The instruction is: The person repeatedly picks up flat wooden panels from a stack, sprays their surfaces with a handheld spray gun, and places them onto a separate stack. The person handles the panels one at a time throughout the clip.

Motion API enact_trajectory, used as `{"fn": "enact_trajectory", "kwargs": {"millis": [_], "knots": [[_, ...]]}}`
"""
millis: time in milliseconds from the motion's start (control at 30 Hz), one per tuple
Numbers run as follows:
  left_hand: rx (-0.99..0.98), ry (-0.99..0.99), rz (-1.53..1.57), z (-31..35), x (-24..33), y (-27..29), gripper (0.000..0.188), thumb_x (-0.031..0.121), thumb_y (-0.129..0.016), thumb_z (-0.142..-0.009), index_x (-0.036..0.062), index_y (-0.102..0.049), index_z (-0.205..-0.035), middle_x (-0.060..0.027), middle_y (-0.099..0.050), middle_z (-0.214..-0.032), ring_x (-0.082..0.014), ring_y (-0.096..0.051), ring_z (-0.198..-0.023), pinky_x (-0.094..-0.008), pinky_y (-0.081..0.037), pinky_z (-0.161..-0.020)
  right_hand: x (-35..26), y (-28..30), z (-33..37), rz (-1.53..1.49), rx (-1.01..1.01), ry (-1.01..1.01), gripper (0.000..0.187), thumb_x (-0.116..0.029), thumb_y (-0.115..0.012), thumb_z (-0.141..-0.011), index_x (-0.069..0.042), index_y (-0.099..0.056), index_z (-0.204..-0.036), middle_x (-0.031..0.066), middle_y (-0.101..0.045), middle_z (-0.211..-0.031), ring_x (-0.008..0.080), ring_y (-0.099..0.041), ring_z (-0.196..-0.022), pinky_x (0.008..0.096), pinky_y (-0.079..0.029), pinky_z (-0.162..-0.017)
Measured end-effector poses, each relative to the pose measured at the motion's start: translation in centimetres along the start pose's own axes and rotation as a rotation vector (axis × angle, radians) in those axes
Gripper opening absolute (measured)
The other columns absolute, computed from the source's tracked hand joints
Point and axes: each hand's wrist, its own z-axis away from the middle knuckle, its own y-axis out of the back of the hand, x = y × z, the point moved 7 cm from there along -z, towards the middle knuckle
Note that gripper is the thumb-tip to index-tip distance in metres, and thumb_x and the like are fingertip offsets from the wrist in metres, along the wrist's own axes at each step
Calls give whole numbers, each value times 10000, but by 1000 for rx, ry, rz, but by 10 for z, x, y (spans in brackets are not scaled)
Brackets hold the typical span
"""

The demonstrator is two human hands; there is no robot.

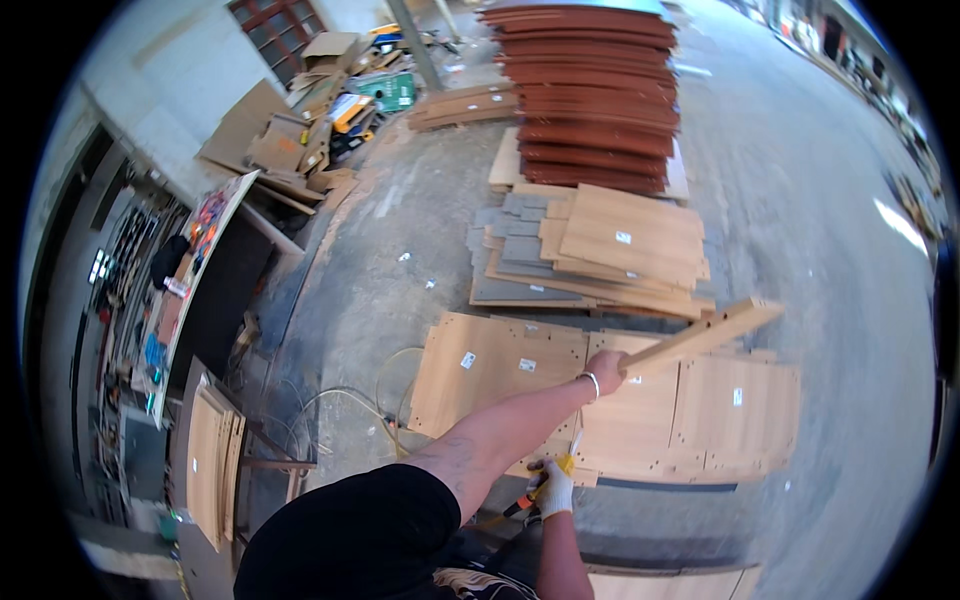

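1 wooden board (706, 336) in left grip (606, 371) | right grip (553, 490) holding tool (520, 506), partly hidden

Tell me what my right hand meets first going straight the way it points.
Probably your left forearm, crossing ahead of the right hand in the picture, though depth is unclear.

Below centre, panels (480, 390) are spread out, with a beam (705, 339) held above them; behind, a board pile (640, 255) is backed by another stack (597, 105) at top centre. Cardboard (275, 145) is heaped at upper left.
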Motion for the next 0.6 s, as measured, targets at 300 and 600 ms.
{"fn": "enact_trajectory", "kwargs": {"millis": [300, 600], "knots": [[235, 203, -225, 130, -39, 159, 303, 165, -694, -730, 77, -697, -1020, -199, -684, -930, -396, -645, -918, -470, -512, -818, -47, -35, 39, 226, -98, 99, 166, -231, -510, -964, -84, -587, -964, 97, -640, -851, 161, -486, -504, 296, -405, -446], [996, 543, 29, 427, -164, 455, 310, 165, -735, -704, 71, -734, -999, -188, -717, -883, -360, -697, -805, -413, -560, -724, -24, -120, 20, -97, -270, -26, 236, -273, -546, -949, -66, -518, -839, 95, -539, -822, 224, -513, -703, 320, -458, -585]]}}
